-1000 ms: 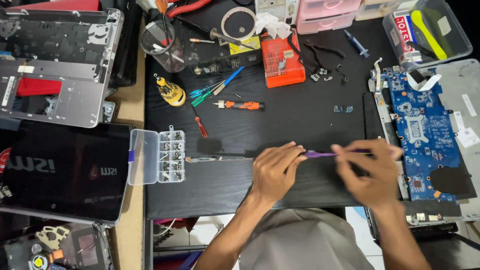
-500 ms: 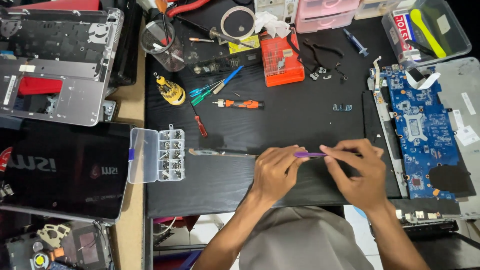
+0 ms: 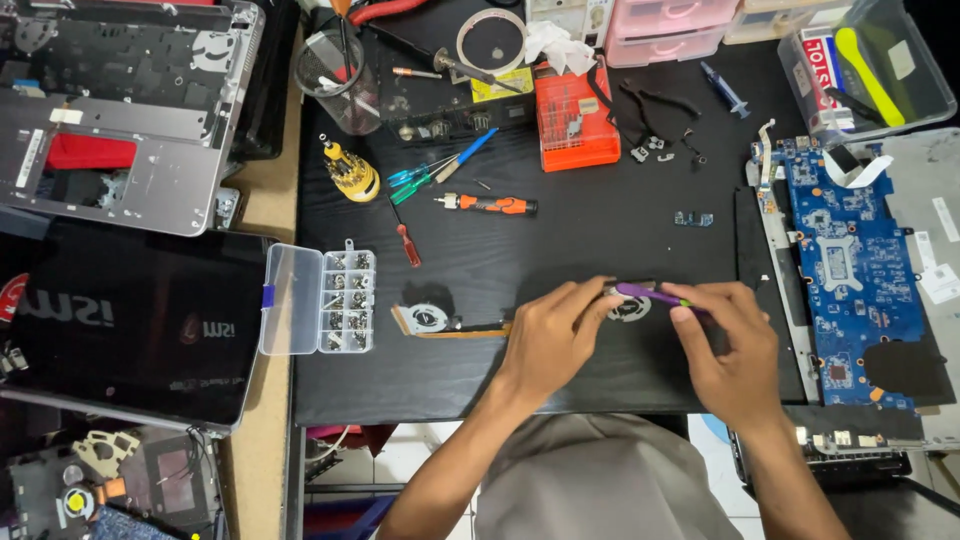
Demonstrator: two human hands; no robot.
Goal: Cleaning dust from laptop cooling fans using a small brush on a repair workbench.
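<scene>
A laptop cooling assembly lies on the black table (image 3: 560,230): one black fan (image 3: 425,318) at its left end, a copper heat pipe (image 3: 478,332) running right, and a second fan (image 3: 630,308) half hidden under my fingers. My left hand (image 3: 548,342) rests its fingertips on that second fan. In my right hand (image 3: 732,352) is a purple-handled tool (image 3: 650,294), pinched so that its tip points left over the fan. Both hands are close together at the table's near edge.
A clear screw organiser (image 3: 318,298) sits left of the assembly. Screwdrivers (image 3: 490,204), an orange bit case (image 3: 575,120) and a cup of tools (image 3: 340,70) lie farther back. A blue motherboard (image 3: 845,250) is at right, and laptop shells (image 3: 120,120) at left.
The cooling assembly, earlier seen as a thin strip, now lies flat with its fans facing up. Both hands have shifted slightly down and left, still on the purple tool.
</scene>
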